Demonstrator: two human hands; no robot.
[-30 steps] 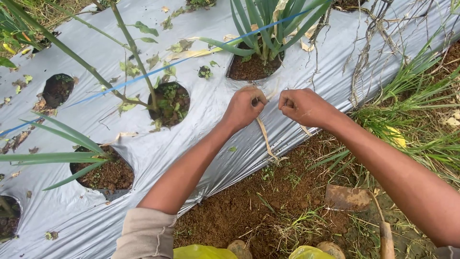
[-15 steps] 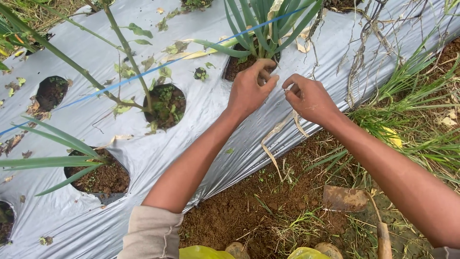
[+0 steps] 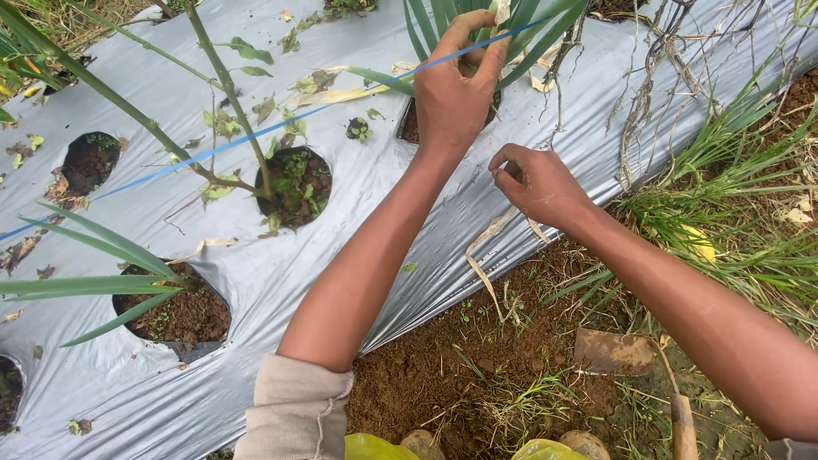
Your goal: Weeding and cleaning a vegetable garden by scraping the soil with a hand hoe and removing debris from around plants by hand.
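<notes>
Outdoor bed: silver plastic mulch [image 3: 256, 281] with round planting holes, bare soil [image 3: 443, 375] alongside. Left hand [image 3: 456, 89] closed on the green leaves [image 3: 443, 21], which stand upright. Right hand [image 3: 537, 183] pinches dry leaf strips [image 3: 484, 247], seemingly hanging lengthwise toward the soil.
</notes>
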